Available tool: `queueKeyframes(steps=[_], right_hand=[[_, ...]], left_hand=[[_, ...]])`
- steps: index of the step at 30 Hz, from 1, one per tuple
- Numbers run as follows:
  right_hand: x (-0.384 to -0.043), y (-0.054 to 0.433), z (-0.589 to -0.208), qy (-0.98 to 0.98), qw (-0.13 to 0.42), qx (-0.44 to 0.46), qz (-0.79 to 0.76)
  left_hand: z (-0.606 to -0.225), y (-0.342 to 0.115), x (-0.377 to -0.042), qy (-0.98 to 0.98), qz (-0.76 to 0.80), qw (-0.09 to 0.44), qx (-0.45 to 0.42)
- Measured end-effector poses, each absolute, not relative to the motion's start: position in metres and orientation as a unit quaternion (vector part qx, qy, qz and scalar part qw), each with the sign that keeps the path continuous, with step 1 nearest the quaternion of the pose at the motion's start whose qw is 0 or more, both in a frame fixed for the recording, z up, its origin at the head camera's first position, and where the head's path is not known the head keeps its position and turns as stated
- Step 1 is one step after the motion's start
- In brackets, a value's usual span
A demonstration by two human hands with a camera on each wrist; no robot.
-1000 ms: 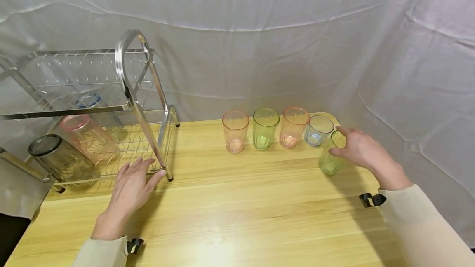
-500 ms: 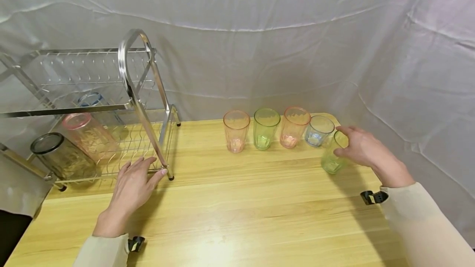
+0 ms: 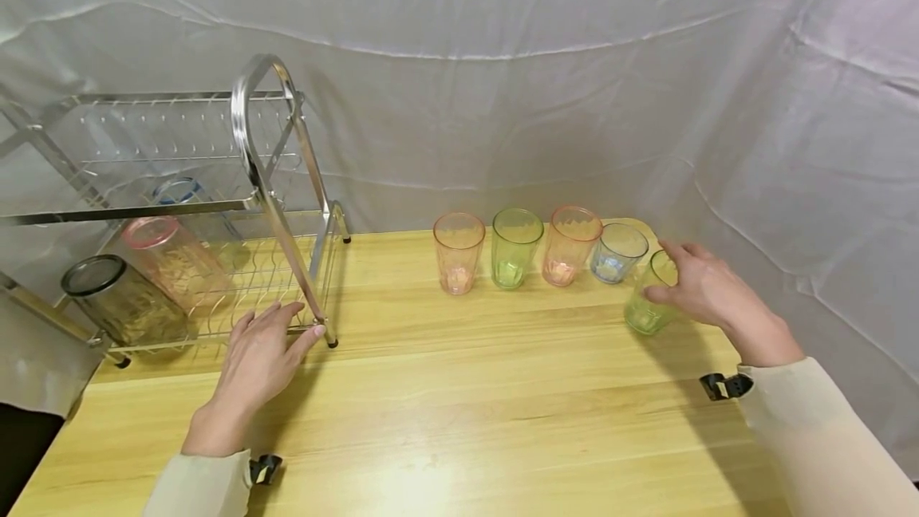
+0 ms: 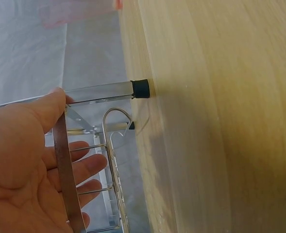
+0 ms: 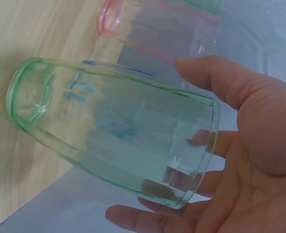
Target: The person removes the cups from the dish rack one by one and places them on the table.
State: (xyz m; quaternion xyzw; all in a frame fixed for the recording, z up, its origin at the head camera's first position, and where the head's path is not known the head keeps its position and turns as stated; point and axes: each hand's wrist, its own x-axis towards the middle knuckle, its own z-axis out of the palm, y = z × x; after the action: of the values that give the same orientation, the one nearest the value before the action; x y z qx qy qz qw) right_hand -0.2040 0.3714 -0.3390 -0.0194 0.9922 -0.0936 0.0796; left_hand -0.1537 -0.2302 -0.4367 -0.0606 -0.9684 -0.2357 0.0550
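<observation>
My right hand [image 3: 707, 290] is around a tall green glass [image 3: 649, 313] at the right of the row. In the right wrist view, several fingers show through the wall of that glass [image 5: 128, 136] near its rim, while the thumb lies along the opposite side. The glass is upright, its base low over the tabletop. My left hand [image 3: 258, 361] rests on the lower front bar of a metal dish rack [image 3: 287, 246], fingers fairly straight. In the left wrist view, the thumb touches the corner post [image 4: 101, 92] and the fingers pass behind the bar [image 4: 65, 165].
A pink glass [image 3: 458, 254], a green glass [image 3: 515, 250], another pink glass [image 3: 570, 250] and a short blue glass [image 3: 616, 258] line the table's back edge. The rack's lower tier holds a dark glass [image 3: 129, 305], a pink one [image 3: 175, 262] and a blue one. Grey cloth [image 3: 459, 118] hangs behind.
My right hand and the green glass have shifted slightly right, away from the short blue glass. My left hand keeps its place on the rack. The head view has drifted a little.
</observation>
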Motion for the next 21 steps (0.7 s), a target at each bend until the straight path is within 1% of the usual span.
queueKeyframes(steps=[21], right_hand=[[-0.2068,0.3701,-0.3365,0.991,0.086,-0.021,-0.097]], left_hand=[[-0.4358,-0.2304,-0.1539,-0.967,-0.241,0.048,-0.059]])
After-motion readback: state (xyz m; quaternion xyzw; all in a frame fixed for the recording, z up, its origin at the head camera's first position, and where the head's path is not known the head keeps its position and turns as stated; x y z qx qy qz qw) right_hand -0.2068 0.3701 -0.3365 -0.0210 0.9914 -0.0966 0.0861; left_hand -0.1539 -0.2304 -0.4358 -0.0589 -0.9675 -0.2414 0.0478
